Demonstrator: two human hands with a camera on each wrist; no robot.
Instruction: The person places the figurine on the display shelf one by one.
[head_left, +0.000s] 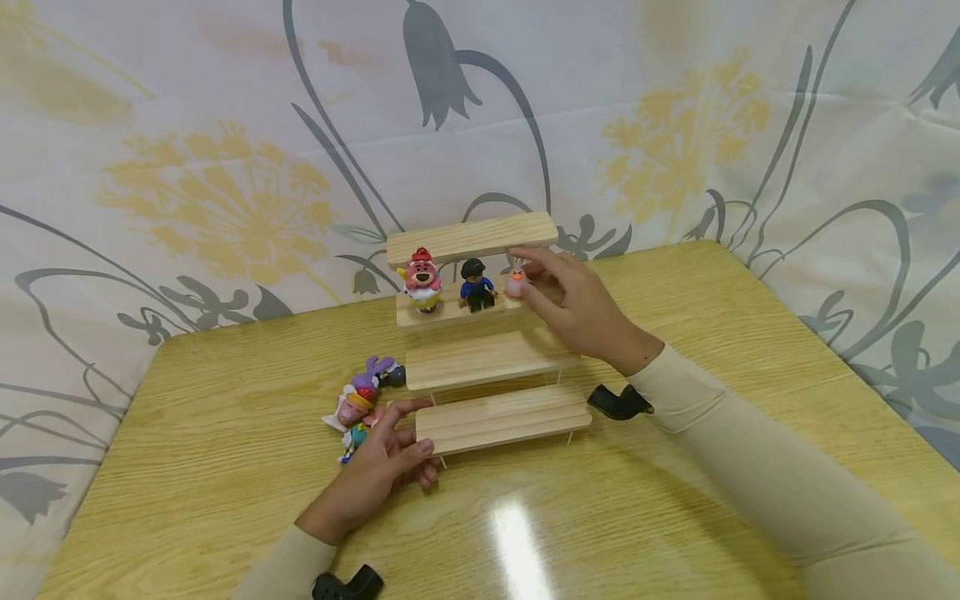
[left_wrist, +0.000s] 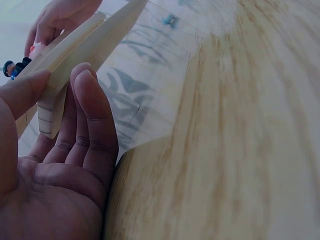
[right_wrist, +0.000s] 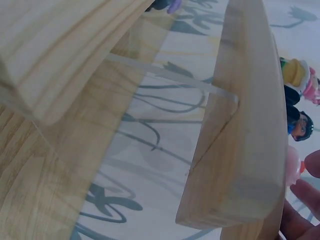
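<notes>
A stepped wooden display shelf [head_left: 498, 419] with clear supports stands on the table. My left hand [head_left: 375, 467] holds the left end of its lowest board, the thumb on the board and the other fingers around the end. On the second board from the top, my right hand [head_left: 581, 308] pinches a small pink figure with an orange beak [head_left: 515, 284] near the right end. To its left on that board sit a toy figure in blue with a dark cap [head_left: 476, 287] and a pink bear figure with a red top [head_left: 423, 282]. The pink figure [right_wrist: 293, 167] also shows in the right wrist view.
Several toy figures lie on the table left of the shelf, among them a purple one [head_left: 372, 375] and a pink one in a yellow-and-red hat [head_left: 352, 407]. A flower-patterned cloth [head_left: 480, 108] hangs behind the wooden table [head_left: 247, 417].
</notes>
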